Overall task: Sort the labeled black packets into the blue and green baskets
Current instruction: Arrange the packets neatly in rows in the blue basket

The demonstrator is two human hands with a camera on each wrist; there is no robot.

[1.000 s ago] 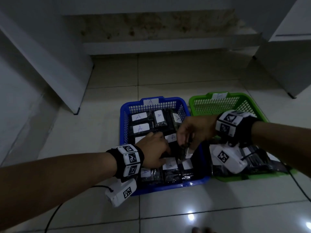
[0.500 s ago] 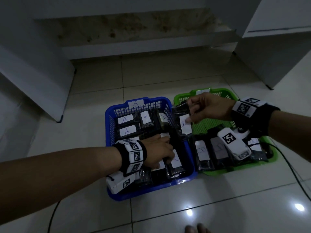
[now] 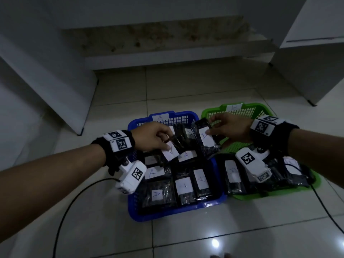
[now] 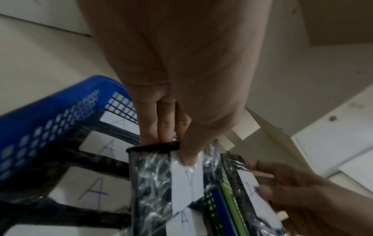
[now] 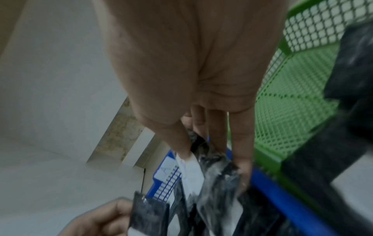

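The blue basket (image 3: 134, 211) holds several black packets with white "A" labels. To its right the green basket (image 3: 210, 112) holds black packets in its near half, one labelled "B" (image 3: 231, 171). My left hand (image 3: 154, 136) pinches a black packet (image 3: 172, 148) by its end, lifted over the blue basket; the left wrist view shows my thumb on the label of this packet (image 4: 167, 183). My right hand (image 3: 229, 127) pinches a second "A" packet (image 3: 205, 139), which hangs over the rims where the two baskets meet. In the right wrist view my right fingers (image 5: 218, 138) clamp this packet (image 5: 214, 172).
Both baskets sit on a glossy tiled floor (image 3: 186, 239). A low stained step (image 3: 167, 38) runs behind them, white panels (image 3: 46, 81) stand left and right. Black cables (image 3: 63, 211) trail from each wrist across the floor. The green basket's far half shows bare mesh (image 5: 292, 95).
My left hand has risen from among the blue basket's packets with one packet pinched. My right hand still holds its packet over the shared rims, now lower and more to the left.
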